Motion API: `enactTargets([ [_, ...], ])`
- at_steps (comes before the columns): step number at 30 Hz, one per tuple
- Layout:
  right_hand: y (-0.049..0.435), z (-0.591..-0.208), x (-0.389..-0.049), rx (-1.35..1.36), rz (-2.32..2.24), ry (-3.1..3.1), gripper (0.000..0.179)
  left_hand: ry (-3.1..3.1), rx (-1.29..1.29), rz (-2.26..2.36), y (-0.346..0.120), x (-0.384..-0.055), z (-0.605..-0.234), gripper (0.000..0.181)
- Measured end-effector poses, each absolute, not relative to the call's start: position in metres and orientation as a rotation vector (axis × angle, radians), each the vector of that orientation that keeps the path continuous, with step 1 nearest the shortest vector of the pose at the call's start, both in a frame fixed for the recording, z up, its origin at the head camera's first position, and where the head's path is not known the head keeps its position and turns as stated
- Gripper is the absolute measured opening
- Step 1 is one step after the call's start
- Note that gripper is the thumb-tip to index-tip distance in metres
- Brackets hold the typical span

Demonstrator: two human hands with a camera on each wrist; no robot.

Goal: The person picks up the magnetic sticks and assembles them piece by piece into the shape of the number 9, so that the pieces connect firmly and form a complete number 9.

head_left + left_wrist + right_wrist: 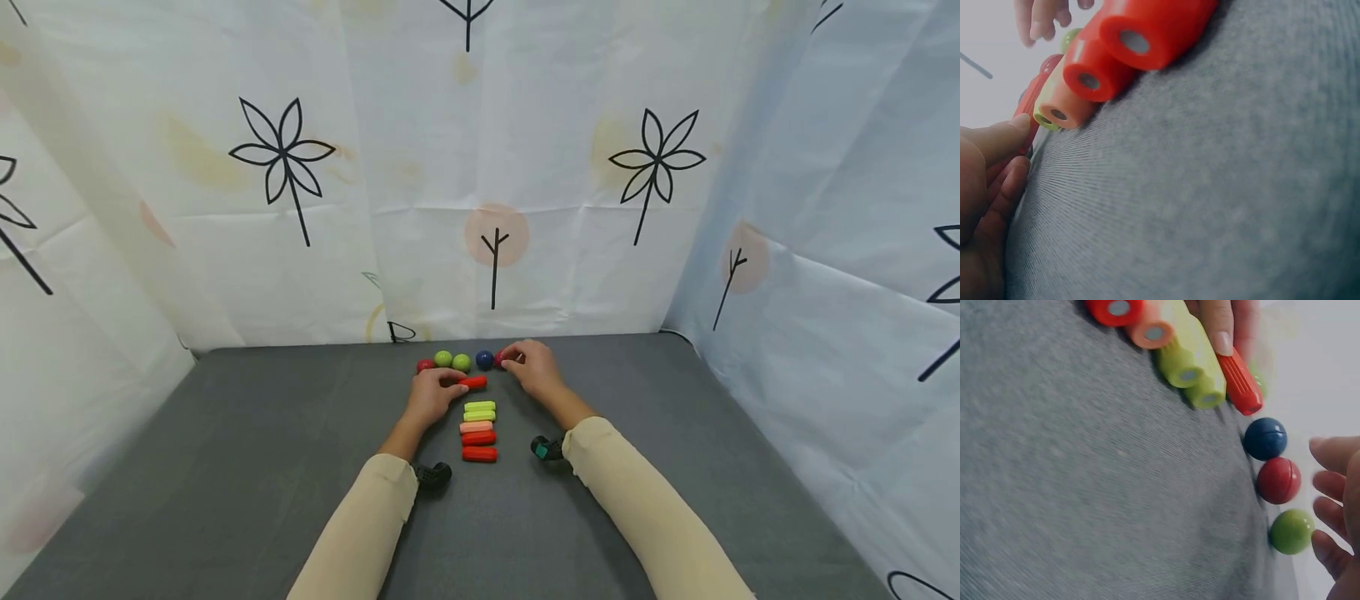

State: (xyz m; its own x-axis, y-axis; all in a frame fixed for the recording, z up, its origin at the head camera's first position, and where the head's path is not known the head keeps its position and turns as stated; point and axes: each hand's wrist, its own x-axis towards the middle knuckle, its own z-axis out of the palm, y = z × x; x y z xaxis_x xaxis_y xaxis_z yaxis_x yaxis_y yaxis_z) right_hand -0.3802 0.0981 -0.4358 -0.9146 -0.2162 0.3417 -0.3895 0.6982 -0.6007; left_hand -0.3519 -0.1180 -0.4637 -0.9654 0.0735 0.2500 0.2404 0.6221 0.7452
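My left hand [433, 395] pinches a red toy rod [473, 382] between thumb and fingers, just beyond a column of rods. My right hand [534, 368] hovers at the right end of a row of balls with its fingers apart and lightly bent. Nearest to it are a red ball [500, 359] and, in the right wrist view, a green ball [1291, 531] close to a fingertip; whether they touch I cannot tell. Left of the red one sits a blue ball [484, 360]. Further left are two green balls [462, 363] and another red ball [425, 365].
Two yellow rods [480, 411], a pink rod [476, 427] and two red rods [479, 454] lie in a column between my forearms, grey discs in their ends. They rest on a dark grey cloth-covered table [300, 467]. A printed white curtain [420, 167] stands behind the table.
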Motion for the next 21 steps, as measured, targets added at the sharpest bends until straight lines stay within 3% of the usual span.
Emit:
enactTargets([
  [13, 0.113, -0.437, -0.396, 0.433, 0.895, -2.768, 0.048, -2.638, -0.260, -1.306, -0.120, -0.351, -0.463, 0.019],
  [21, 0.118, -0.443, -0.402, 0.396, 0.865, -2.929, 0.052, -2.649, -0.247, -1.324, -0.120, -0.352, -0.463, 0.021],
])
